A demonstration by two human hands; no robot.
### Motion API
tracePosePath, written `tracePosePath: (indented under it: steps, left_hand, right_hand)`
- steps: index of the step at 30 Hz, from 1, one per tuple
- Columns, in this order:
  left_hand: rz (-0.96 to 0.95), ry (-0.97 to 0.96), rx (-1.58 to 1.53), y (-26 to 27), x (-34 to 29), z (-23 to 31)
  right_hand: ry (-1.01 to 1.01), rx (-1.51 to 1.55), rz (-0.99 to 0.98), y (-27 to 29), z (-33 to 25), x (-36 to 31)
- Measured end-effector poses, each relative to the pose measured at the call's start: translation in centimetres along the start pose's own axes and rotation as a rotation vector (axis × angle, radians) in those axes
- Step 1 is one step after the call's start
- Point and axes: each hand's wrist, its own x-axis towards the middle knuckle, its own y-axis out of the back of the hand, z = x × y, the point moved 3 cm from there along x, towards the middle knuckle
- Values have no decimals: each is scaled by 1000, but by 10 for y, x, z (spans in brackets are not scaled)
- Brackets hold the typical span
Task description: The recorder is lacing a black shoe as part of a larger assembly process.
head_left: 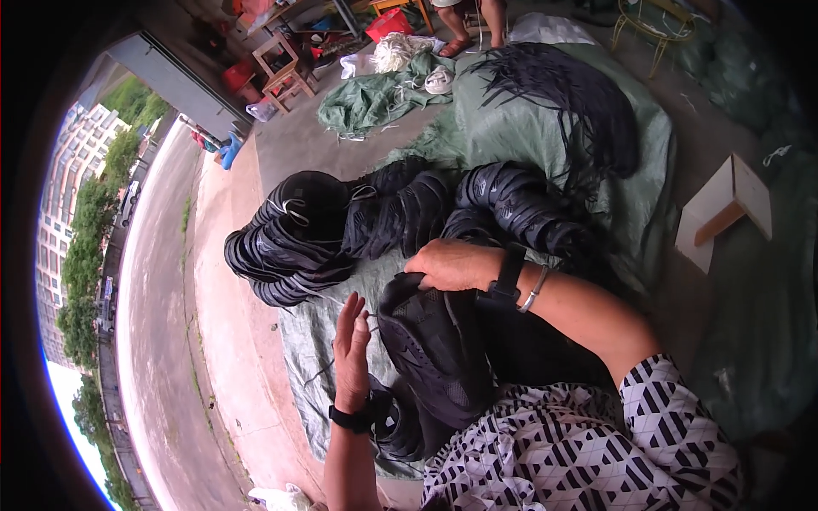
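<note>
A black mesh shoe upper (430, 358) stands in front of me, close to my patterned clothing. My right hand (456, 264) pinches its top edge, with the fingers curled over the rim. To the left of it, my left hand (349, 349) is raised with its fingers stretched out and holds nothing. Whether its thumb touches a thread or the upper's edge is too fine to tell. Just beyond my hands lie nested rows of black shoe uppers (396, 217), some tied with pale cord. More dark uppers (396, 430) sit below my left wrist.
A pale green sheet (311, 341) lies under the uppers. At the back are a heap of black strips (567, 98), a white cord bundle (400, 53), a wooden chair (285, 75) and another person's feet (457, 47). A folded white board (724, 209) stands at right.
</note>
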Motion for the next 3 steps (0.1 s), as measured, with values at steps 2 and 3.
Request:
tracePosePath:
  steps: [2, 3]
  left_hand:
    - [-44, -344, 365, -28, -17, 12]
    - [-47, -347, 362, -33, -18, 17]
  right_hand:
    - [10, -43, 2, -6, 1, 0]
    - [-23, -105, -31, -9, 4, -1]
